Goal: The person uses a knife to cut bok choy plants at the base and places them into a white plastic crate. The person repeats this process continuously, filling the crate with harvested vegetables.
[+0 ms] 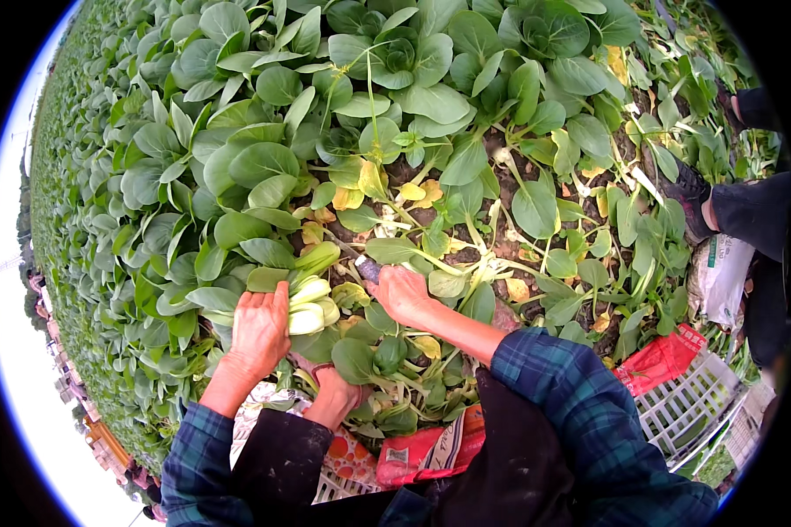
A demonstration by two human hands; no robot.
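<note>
My left hand [260, 329] is closed around a cut head of bok choy [310, 309], its pale green stalk ends turned toward the right. Just to the right, my right hand [401, 298] grips the dark handle of a knife [368, 268]. The knife's blade points up and left among the leaves; its tip is hard to make out. Dense standing bok choy plants [250, 158] reach close to both hands. Under and around the knife, trimmed leaves [458, 263] and yellowed ones lie on the soil.
Below my arms are a red printed bag [428, 454] and a light plastic crate [343, 486]. At right stands a white slatted crate [689, 402] with a red bag [662, 362] on its edge. Another person's shoe [689, 197] and dark trouser legs are beside a whitish sack [722, 277].
</note>
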